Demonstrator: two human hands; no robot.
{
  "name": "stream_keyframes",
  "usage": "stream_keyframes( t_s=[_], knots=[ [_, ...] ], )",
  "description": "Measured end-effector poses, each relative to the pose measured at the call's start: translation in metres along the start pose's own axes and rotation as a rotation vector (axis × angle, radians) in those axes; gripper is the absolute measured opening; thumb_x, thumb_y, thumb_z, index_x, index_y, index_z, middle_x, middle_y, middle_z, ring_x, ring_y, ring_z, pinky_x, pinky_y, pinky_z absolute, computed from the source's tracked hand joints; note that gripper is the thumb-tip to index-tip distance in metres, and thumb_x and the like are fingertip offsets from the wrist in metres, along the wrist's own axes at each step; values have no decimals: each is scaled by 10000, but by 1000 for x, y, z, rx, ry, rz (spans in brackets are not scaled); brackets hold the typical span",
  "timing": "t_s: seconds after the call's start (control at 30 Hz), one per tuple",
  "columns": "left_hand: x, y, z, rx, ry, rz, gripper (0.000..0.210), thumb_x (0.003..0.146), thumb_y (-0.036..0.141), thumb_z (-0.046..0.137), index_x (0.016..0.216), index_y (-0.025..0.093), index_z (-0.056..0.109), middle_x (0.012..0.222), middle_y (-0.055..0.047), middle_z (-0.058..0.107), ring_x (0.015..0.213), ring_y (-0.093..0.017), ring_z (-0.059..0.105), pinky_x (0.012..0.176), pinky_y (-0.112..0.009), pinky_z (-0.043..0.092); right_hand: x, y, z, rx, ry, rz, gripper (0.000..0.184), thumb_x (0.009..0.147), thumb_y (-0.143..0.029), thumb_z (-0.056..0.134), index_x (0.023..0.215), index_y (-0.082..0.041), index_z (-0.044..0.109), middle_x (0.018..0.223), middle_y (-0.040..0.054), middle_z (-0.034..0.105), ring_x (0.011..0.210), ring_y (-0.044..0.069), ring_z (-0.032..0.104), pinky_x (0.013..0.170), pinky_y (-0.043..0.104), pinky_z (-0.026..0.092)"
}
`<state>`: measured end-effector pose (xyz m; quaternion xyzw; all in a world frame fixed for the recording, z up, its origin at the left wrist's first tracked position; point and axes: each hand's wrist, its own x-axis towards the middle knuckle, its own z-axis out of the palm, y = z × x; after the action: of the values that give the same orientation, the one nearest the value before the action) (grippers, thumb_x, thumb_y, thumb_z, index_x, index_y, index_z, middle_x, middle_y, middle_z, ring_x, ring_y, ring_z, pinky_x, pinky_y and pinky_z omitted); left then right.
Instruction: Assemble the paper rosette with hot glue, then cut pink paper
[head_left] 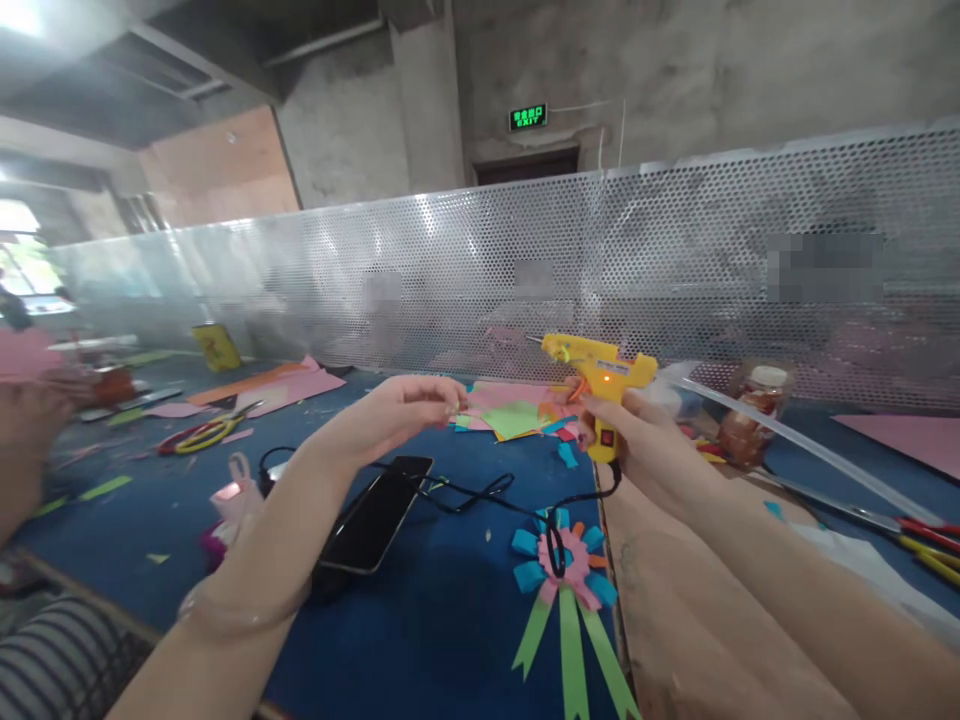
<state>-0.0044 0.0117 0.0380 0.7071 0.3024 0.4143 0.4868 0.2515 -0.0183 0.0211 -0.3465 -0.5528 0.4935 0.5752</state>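
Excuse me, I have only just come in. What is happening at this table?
The person's right hand grips a yellow glue gun, its orange light lit and its nozzle pointing left. The left hand is raised over the blue table; whether it holds anything is unclear. Below the gun lies a rosette with green tails, crossed by the black cord. A phone lies to its left.
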Motion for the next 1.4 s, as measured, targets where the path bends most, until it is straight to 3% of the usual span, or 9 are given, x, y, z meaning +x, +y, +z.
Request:
stream_keyframes(
  t_s=[0.1,0.23,0.43,0.6,0.8,0.97,1.4],
  knots=[
    [23,3,3,-112,68,-89,98,660,223,663,730,156,650,825,-26,572,737,-99,490,632,-213,386,-9,-3,1,-162,22,18,243,692,-388,645,779,-166,598,545,-38,502,486,67,453,481,200,378],
    [41,7,7,-215,83,-119,102,656,233,671,713,151,654,776,-24,574,728,-101,494,591,-207,375,-15,-7,4,-368,78,-13,272,661,-405,661,794,-171,619,649,-5,574,521,94,496,505,236,415],
    [43,12,11,-89,123,-104,170,635,276,686,748,150,670,807,-44,595,723,-112,498,606,-233,399,-18,-9,10,-480,159,-160,255,706,-354,614,898,-187,636,834,45,655,739,171,595,624,275,472],
    [38,16,13,-45,145,-105,165,639,259,677,758,144,675,796,-39,600,721,-104,501,612,-229,398,-20,-9,8,-663,198,-180,228,725,-327,556,875,-174,635,629,12,610,552,146,550,489,247,432],
    [36,19,15,-1,156,-132,165,641,264,667,763,153,666,789,-20,609,733,-104,502,654,-247,389,-17,-5,5,-665,226,-166,212,727,-349,555,797,-158,612,546,-16,548,461,110,471,455,233,397],
    [35,22,18,27,152,-125,168,637,273,664,751,150,654,813,-30,595,740,-114,500,644,-247,387,-17,-8,9,-699,198,-206,170,720,-275,539,816,-164,626,595,-6,568,517,120,498,491,233,408],
    [33,24,20,53,152,-110,153,644,274,649,735,151,651,792,-24,584,719,-112,480,649,-260,375,-17,-9,9,-706,204,-197,263,711,-247,522,939,-187,637,697,1,629,579,136,547,525,233,446]
  ],
)
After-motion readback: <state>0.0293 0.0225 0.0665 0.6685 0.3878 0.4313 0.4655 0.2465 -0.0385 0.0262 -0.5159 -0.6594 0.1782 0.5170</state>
